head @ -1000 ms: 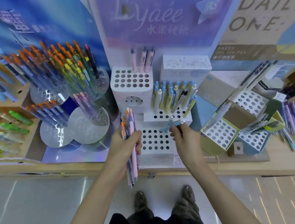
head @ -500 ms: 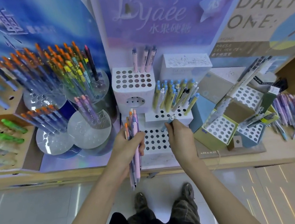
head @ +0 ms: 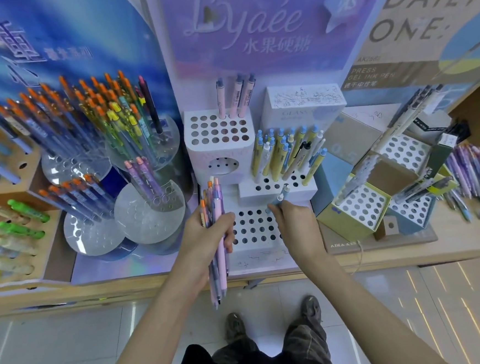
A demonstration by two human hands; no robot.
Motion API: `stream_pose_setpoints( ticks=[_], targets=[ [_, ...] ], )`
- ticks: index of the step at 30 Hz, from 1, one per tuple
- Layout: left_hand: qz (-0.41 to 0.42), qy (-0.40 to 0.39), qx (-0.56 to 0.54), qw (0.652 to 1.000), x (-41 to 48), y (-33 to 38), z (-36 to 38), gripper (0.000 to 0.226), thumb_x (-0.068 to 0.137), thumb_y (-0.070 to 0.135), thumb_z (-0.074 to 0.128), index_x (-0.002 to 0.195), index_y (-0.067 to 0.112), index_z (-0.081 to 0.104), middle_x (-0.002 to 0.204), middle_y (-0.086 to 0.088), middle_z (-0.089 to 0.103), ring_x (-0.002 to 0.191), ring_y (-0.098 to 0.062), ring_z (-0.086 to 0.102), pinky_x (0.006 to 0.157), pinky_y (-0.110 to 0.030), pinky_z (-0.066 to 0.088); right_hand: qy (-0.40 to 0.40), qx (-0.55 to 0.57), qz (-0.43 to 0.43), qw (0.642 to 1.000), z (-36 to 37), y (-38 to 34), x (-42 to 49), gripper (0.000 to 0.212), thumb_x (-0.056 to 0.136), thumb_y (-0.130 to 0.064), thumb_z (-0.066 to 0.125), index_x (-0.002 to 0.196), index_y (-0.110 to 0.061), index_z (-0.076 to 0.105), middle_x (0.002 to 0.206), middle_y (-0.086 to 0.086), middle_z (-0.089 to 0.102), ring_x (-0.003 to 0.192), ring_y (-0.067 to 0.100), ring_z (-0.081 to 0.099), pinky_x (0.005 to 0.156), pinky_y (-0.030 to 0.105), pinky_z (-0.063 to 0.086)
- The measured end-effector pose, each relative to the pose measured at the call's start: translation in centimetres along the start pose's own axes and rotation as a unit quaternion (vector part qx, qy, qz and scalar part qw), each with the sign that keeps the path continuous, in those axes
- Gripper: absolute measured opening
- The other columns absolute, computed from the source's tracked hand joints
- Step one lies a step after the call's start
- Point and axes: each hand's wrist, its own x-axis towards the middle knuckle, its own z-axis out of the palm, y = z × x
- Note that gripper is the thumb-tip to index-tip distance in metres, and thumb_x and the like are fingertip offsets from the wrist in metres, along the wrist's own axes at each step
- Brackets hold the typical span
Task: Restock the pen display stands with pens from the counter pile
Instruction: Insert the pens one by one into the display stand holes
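Blurred pen pile (head: 475, 180) half beyond the right edge.

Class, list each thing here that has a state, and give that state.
Left hand, gripping a pen bundle.
Right hand, pinching a blue pen.
Top tier, three pink pens, other holes empty.
Middle tier, partly filled.
Bottom tier, visible holes empty.
Counter pile, loose, unsorted.

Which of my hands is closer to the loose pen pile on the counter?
Right. The right hand, pinching a blue pen, is over the white stand, left of the pile; the left hand, gripping a pen bundle, sits farther left.
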Motion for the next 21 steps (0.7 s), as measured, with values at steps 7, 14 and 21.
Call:
stream_pose_setpoints(
  ticks=[7,14,21],
  targets=[
    [-0.005,-0.001,-0.003,1.000,0.0,-0.1,0.2,0.016,0.086,0.003,0.059,0.079,0.014,0.049,0.049,0.001,0.048,0.040,-0.012,0.041,0.042,-0.023,0.042,0.214,0.064,-0.091,0.971,-2.3,0.9,-1.0,0.024,0.081,-0.025,0.075,0.093,-0.007,0.065,0.082,0.007,0.060,0.079,0.023,0.054,0.056,0.027,0.038],
    [0.002,0.001,0.003,1.000,-0.1,-0.3,0.5,0.019,0.086,0.004,0.061,0.076,0.015,0.049,0.048,0.001,0.047,0.041,-0.013,0.041,0.042,-0.024,0.042,0.153,0.020,-0.214,0.965,-4.3,1.4,1.5,0.017,0.074,-0.012,0.079,0.088,-0.005,0.075,0.091,0.008,0.067,0.096,0.040,0.057,0.084,0.042,0.041],
    [-0.010,-0.021,-0.007,1.000,-0.5,0.2,0.3,0.016,0.087,0.007,0.063,0.080,0.016,0.052,0.051,0.000,0.048,0.043,-0.013,0.042,0.044,-0.024,0.044,0.065,0.024,-0.248,0.966,-5.1,1.5,2.9,0.018,0.080,-0.007,0.073,0.098,-0.005,0.074,0.093,0.010,0.068,0.096,0.037,0.055,0.083,0.037,0.040]
  ],
)
